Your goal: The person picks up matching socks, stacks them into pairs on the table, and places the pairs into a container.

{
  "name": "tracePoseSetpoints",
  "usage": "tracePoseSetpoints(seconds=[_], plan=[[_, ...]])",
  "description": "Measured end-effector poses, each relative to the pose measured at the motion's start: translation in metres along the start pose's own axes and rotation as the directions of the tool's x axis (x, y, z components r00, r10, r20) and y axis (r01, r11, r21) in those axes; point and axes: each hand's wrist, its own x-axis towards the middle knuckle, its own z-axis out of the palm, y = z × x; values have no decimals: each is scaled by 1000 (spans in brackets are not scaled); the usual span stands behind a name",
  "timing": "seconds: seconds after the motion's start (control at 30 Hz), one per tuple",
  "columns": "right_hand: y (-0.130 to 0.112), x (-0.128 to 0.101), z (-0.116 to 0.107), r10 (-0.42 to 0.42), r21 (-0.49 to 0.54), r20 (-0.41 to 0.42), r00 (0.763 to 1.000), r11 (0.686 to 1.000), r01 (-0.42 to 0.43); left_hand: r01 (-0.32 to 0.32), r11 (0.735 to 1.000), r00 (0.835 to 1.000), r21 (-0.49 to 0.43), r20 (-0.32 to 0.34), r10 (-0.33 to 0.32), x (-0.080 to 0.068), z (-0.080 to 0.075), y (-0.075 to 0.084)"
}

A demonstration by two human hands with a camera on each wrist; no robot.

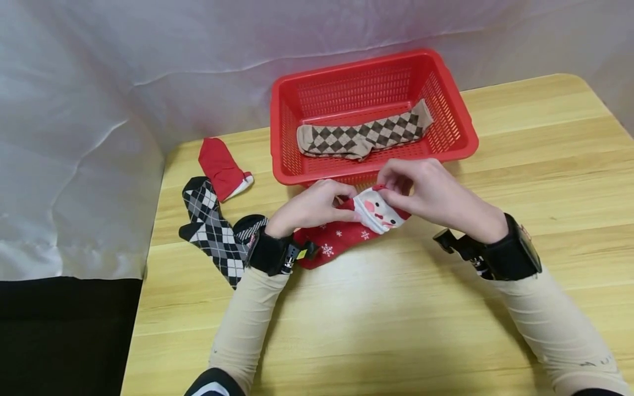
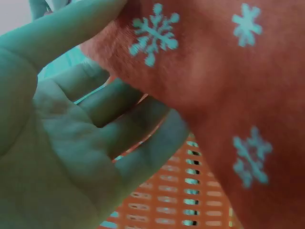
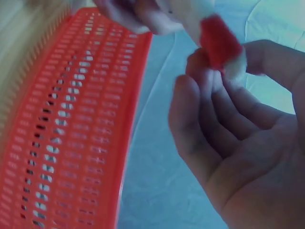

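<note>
Both hands hold a red Christmas sock in front of the basket. It has white snowflakes and a pale Santa face near its upper right end. My left hand grips it beside the face; in the left wrist view its thumb and forefinger lie at the snowflake-covered cloth, with the other fingers spread along its far side. My right hand pinches the other end between thumb and fingers. A small red-and-white tip shows at those fingers in the right wrist view.
A red plastic basket stands at the back, holding brown-and-beige argyle socks. Left of my left hand lie a plain red sock with a white edge, a black-and-grey argyle sock and a striped black piece. A pale curtain hangs behind.
</note>
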Motion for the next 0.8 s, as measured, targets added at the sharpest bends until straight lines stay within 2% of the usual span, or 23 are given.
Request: tracePoseSetpoints(seconds=[0.2, 0.4, 0.57, 0.8], plan=[[2, 0, -3, 82, -1, 119, 990, 997, -82, -18, 1000, 1000, -13, 20, 18, 3, 4, -4], [0, 2, 13, 90, -19, 214, 973, 996, -88, -39, 999, 998, -16, 41, 40, 5, 7, 2], [-1, 3, 21, 97, -44, 223, 970, 995, -90, -27, 1000, 998, -10, 59, 28, 7, 12, 2], [2, 2, 13, 122, -25, 237, 964, 993, -119, -45, 999, 995, 15, 95, 43, 11, 12, -5]])
